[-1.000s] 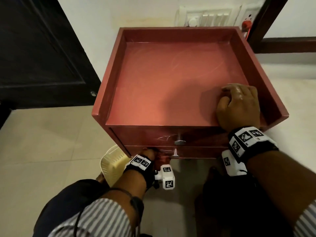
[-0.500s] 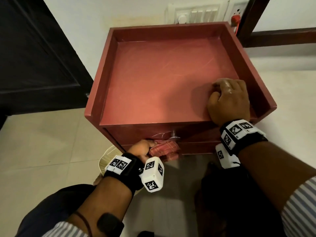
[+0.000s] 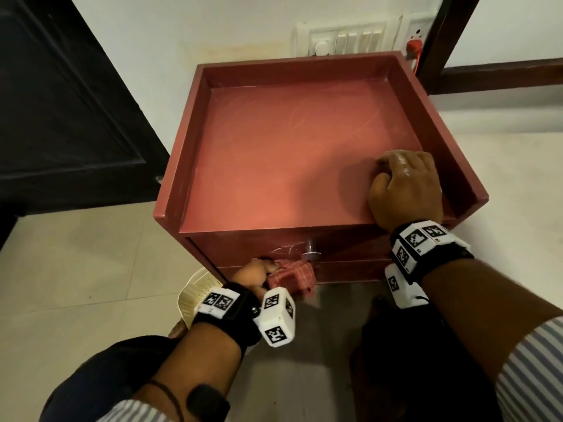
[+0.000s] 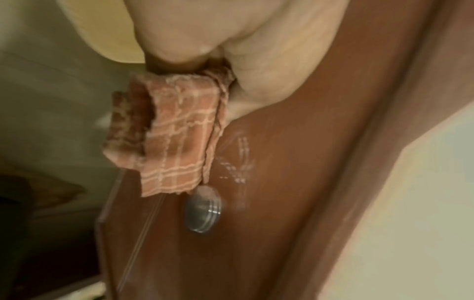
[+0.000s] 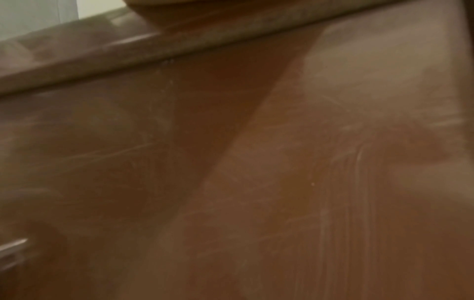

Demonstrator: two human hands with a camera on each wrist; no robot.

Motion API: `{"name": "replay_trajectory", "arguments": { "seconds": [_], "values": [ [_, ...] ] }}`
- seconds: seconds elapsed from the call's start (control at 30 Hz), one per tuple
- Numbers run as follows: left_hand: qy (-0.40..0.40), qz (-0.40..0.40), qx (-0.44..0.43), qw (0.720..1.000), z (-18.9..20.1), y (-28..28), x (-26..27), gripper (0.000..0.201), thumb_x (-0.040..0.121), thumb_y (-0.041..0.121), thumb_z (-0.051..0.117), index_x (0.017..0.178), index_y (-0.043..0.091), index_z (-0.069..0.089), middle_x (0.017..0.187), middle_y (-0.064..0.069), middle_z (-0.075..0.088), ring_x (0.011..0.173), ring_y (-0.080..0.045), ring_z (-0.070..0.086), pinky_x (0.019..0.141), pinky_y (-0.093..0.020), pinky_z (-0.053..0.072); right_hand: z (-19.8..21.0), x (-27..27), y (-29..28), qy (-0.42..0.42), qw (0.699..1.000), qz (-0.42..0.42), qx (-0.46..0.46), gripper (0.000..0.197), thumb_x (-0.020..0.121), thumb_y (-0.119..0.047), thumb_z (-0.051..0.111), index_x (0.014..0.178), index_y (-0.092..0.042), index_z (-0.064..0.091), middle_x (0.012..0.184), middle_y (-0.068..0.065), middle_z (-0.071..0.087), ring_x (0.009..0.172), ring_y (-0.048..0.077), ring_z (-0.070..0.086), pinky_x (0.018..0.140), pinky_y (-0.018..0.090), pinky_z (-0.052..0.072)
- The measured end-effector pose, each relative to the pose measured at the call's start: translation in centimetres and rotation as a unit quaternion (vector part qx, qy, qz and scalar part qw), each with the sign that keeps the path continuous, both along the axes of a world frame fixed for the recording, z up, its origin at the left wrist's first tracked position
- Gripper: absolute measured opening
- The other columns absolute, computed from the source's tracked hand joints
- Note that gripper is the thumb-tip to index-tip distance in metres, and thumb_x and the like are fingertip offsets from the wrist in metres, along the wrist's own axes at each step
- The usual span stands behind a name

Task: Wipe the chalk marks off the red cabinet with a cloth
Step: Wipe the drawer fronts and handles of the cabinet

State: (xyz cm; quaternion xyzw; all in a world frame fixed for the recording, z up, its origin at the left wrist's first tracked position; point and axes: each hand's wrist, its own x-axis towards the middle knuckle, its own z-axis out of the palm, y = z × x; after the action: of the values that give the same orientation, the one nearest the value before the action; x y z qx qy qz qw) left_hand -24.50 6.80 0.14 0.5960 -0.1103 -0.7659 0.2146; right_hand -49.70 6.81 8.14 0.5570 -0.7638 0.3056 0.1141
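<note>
Left wrist cam: your L hand (image 4: 256, 50) grips the cloth (image 4: 177, 146) against the red cabinet (image 4: 295, 203). The chalk marks (image 4: 238, 160) sit just beside it, left of the knob (image 4: 202, 211). R hand (image 3: 405, 190) is curled, empty, on top.

text/labels: none readable | left wrist band (image 3: 217, 302), right wrist band (image 3: 422, 239): black-white square code markers, no letters

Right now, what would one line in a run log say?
left hand: grips checked cloth at drawer front | chalk marks: visible beside knob | right hand: rests on red cabinet top
</note>
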Motion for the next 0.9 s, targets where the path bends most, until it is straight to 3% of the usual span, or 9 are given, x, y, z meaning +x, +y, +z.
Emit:
{"name": "replay_trajectory", "arguments": {
  "seconds": [0.1, 0.2, 0.3, 0.37, 0.47, 0.53, 0.7, 0.77, 0.9],
  "values": [
    [0.027, -0.001, -0.031, 0.999, 3.4, 0.0, 2.7, 0.03, 0.108, 0.002, 0.034, 0.112, -0.007, 0.062, 0.083, -0.027, 0.077, 0.063, -0.038, 0.077, 0.051, -0.057, 0.062, 0.1, 0.0, 0.1, -0.002, 1.0, -0.003, 0.002, 0.037, 0.082, -0.018, 0.041, 0.103, -0.008, 0.068, 0.108, 0.009, 0.069, 0.109, 0.03, 0.053, 0.102, 0.04, 0.042],
    [0.062, 0.038, -0.076, 0.994, 6.6, 0.5, 4.5, 0.026, 0.107, 0.002, 0.04, 0.106, -0.004, 0.064, 0.085, -0.024, 0.078, 0.069, -0.034, 0.079, 0.072, -0.056, 0.062, 0.2, 0.1, 0.2, 0.003, 1.0, -0.001, 0.012, 0.039, 0.082, -0.02, 0.039, 0.103, -0.007, 0.069, 0.109, 0.01, 0.069, 0.108, 0.031, 0.053, 0.102, 0.041, 0.042],
    [0.092, 0.072, -0.108, 0.987, 7.9, 1.2, 4.4, 0.025, 0.105, 0.001, 0.045, 0.119, -0.008, 0.064, 0.111, -0.026, 0.074, 0.099, -0.035, 0.075, 0.078, -0.062, 0.055, 0.2, 0.0, 0.0, 0.001, 1.0, 0.0, 0.022, 0.04, 0.081, -0.021, 0.038, 0.103, -0.007, 0.068, 0.109, 0.01, 0.068, 0.109, 0.03, 0.053, 0.103, 0.041, 0.042],
    [0.087, 0.067, -0.097, 0.989, 7.3, 1.3, 3.7, 0.025, 0.105, -0.001, 0.044, 0.119, -0.006, 0.064, 0.103, -0.024, 0.076, 0.091, -0.033, 0.077, 0.072, -0.058, 0.057, 0.3, 0.0, 0.1, -0.001, 1.0, -0.002, 0.023, 0.038, 0.082, -0.02, 0.039, 0.103, -0.008, 0.068, 0.109, 0.009, 0.068, 0.109, 0.029, 0.052, 0.103, 0.041, 0.042],
    [0.049, 0.026, -0.059, 0.997, 6.4, 1.1, 2.3, 0.023, 0.107, -0.001, 0.039, 0.106, -0.003, 0.062, 0.075, -0.023, 0.076, 0.059, -0.034, 0.077, 0.046, -0.055, 0.059, 0.2, 0.1, 0.0, -0.004, 1.0, -0.003, 0.022, 0.034, 0.082, -0.018, 0.042, 0.102, -0.009, 0.068, 0.108, 0.009, 0.068, 0.108, 0.029, 0.053, 0.102, 0.04, 0.043],
    [0.025, 0.007, -0.046, 0.999, 6.1, 1.0, 1.6, 0.022, 0.108, 0.001, 0.038, 0.108, -0.002, 0.06, 0.069, -0.023, 0.075, 0.052, -0.036, 0.075, 0.039, -0.055, 0.056, 0.2, 0.1, 0.0, -0.007, 1.0, -0.007, 0.023, 0.034, 0.082, -0.018, 0.043, 0.103, -0.009, 0.069, 0.109, 0.008, 0.068, 0.109, 0.028, 0.052, 0.102, 0.039, 0.042],
    [0.044, 0.011, -0.055, 0.997, 6.3, 0.3, 2.9, 0.03, 0.107, 0.0, 0.038, 0.1, -0.006, 0.067, 0.074, -0.024, 0.076, 0.057, -0.034, 0.077, 0.046, -0.054, 0.059, 0.3, 0.1, 0.1, -0.008, 1.0, -0.004, 0.017, 0.034, 0.081, -0.016, 0.043, 0.103, -0.009, 0.069, 0.108, 0.007, 0.069, 0.108, 0.028, 0.053, 0.102, 0.039, 0.043],
    [0.056, 0.04, -0.078, 0.995, 6.8, 0.2, 4.1, 0.036, 0.105, -0.001, 0.041, 0.092, -0.006, 0.074, 0.079, -0.024, 0.077, 0.062, -0.032, 0.078, 0.056, -0.054, 0.061, 0.3, 0.1, 0.2, -0.01, 1.0, -0.003, 0.013, 0.034, 0.081, -0.015, 0.043, 0.102, -0.009, 0.069, 0.108, 0.008, 0.069, 0.108, 0.028, 0.053, 0.101, 0.04, 0.044],
    [0.054, 0.03, -0.089, 0.994, 6.5, 0.1, 5.2, 0.027, 0.104, 0.0, 0.045, 0.121, -0.011, 0.063, 0.087, -0.024, 0.078, 0.069, -0.032, 0.079, 0.076, -0.055, 0.062, 0.3, 0.2, 0.1, -0.008, 1.0, -0.006, 0.016, 0.034, 0.081, -0.015, 0.043, 0.102, -0.008, 0.069, 0.107, 0.009, 0.069, 0.108, 0.029, 0.053, 0.102, 0.04, 0.043]
  ]
}}
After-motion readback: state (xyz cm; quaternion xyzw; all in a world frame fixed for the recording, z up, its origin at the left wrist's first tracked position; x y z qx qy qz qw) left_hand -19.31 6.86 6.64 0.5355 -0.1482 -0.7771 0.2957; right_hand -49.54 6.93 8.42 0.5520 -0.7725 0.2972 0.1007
